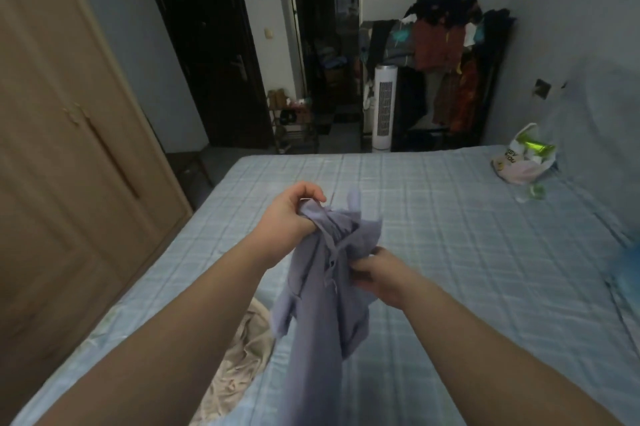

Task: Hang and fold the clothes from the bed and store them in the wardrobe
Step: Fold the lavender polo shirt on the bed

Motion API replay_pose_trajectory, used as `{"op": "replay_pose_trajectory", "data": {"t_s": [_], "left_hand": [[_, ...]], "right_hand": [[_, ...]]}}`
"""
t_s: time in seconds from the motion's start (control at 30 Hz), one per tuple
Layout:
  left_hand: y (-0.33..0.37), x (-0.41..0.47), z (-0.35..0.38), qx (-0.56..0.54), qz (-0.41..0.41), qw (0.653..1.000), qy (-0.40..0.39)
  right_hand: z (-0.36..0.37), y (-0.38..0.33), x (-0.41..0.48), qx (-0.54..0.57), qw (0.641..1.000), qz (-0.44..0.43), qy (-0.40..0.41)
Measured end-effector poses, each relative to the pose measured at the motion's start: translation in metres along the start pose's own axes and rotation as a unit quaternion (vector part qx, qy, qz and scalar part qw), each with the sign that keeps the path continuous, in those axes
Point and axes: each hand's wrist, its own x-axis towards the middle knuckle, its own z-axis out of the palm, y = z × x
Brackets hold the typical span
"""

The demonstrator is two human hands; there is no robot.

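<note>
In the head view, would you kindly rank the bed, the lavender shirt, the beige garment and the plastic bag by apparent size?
1. bed
2. lavender shirt, though nearness to the camera enlarges it
3. beige garment, partly hidden
4. plastic bag, farther off

A home bedroom: a bed (433, 217), wooden wardrobe (59, 134), and laden clothes rack (450, 54).

Shirt (318, 287): lower part cut off by bottom edge of frame; bunched folds hide its front. Right hand (381, 276): fingertips hidden in the cloth. Beige cloth (239, 366), lower centre: partly behind left forearm and shirt. Blue item (627, 273) at right edge: cut off, blurred. Bag (519, 158), upper right: print too small to read. Doorway (325, 44), top centre: contents too dark to tell.
</note>
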Motion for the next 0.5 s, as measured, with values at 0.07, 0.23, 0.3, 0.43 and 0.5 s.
{"op": "replay_pose_trajectory", "data": {"t_s": [0.07, 0.23, 0.3, 0.43, 0.5], "left_hand": [[0.0, -0.005, -0.003, -0.018, -0.008, 1.0, 0.011], [-0.011, -0.012, -0.025, 0.183, -0.042, 0.981, 0.053], [-0.021, -0.012, -0.041, 0.37, -0.083, 0.924, 0.049], [-0.041, -0.019, -0.063, 0.511, -0.155, 0.846, 0.0], [-0.048, -0.026, -0.068, 0.462, -0.152, 0.874, 0.013]], "right_hand": [[0.009, 0.01, 0.007, -0.005, 1.0, 0.02, -0.006], [0.023, 0.005, 0.01, -0.058, 0.998, -0.016, 0.017], [0.021, -0.003, 0.012, -0.129, 0.988, -0.075, 0.03], [0.013, -0.019, 0.006, -0.229, 0.954, -0.192, 0.034], [0.009, -0.03, 0.0, -0.264, 0.938, -0.226, 0.008]]}}
